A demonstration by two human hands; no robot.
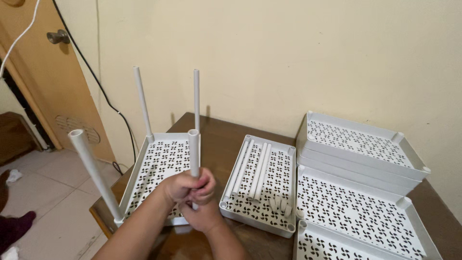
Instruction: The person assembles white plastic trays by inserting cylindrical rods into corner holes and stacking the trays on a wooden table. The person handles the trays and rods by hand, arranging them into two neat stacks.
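Note:
A white perforated shelf tray (161, 166) lies on a dark wooden table (221, 135) with white plastic tubes standing upright in its corners. My left hand (185, 185) and my right hand (204, 214) both grip the near right tube (194, 151), one hand above the other, at the tray's near right corner. The near left tube (94, 175) leans outward. Two more tubes, the far left one (143, 101) and the far right one (196, 98), stand at the far corners.
A second tray (284, 168) to the right holds several loose tubes (252, 168) and small white caps (280, 204). More stacked trays (361, 144) and another one (356, 212) fill the table's right side. A wall is behind, a door (43, 67) and tiled floor to the left.

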